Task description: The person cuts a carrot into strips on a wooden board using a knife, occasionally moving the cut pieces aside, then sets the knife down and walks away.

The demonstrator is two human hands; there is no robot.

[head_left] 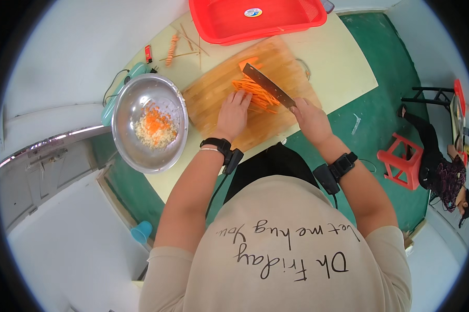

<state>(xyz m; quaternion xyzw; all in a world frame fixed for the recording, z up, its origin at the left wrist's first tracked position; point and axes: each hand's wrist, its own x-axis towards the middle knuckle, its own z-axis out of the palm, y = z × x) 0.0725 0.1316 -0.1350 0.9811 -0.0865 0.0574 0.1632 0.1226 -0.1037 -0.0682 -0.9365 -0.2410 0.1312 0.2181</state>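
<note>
A wooden cutting board lies before me with a heap of carrot strips on it. My left hand rests at the left edge of the strips, its fingertips touching them. My right hand is closed around the handle of a cleaver, whose dark blade lies over the strips and points to the upper left. Larger carrot slices sit beyond the blade. Left of the board stands a steel bowl holding chopped pale bits topped with chopped orange bits. The cleaver's handle is mostly hidden in my hand.
A red plastic basket stands at the table's far side. Thin wooden sticks, a spiral-shaped skewered item, a red lighter and a teal appliance lie beyond the bowl. A red stool and a seated person are at right.
</note>
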